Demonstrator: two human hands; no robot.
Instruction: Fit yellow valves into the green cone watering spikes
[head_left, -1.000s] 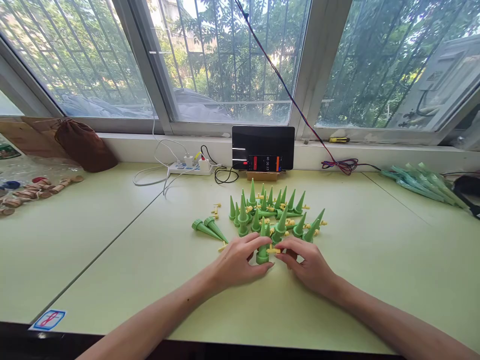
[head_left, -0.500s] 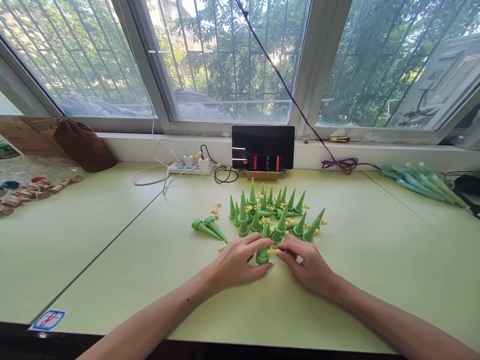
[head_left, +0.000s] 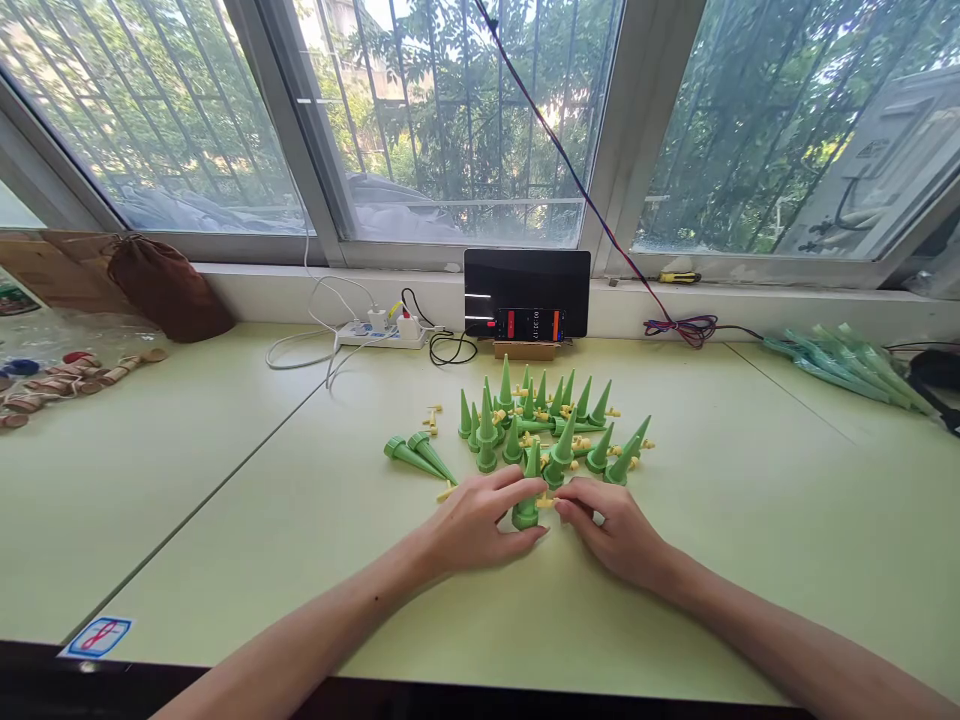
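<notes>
- Green plastic first: two lying spikes (head_left: 409,457) on the table, about 10 o'clock from the left hand; loose yellow bits (head_left: 432,420) beyond them.
- Left hand (head_left: 480,515): I see it wrapped round a held spike, thumb near side, fingers far side.
- held spike (head_left: 526,516): at 3 o'clock from that palm, base down, long axis near upright, tip toward 12 or a touch past.
- yellow fitting (head_left: 546,502): between 2 and 3 o'clock off the held spike's base; long axis roughly 9-to-3. I can't tell from here if they touch.
- standing spikes (head_left: 564,445): cluster at 12 to 1 o'clock, past both hands.
- Right hand (head_left: 611,520): nearer the fitting, which sits at its 9 o'clock; thumb and forefinger look pinched on the end.
</notes>
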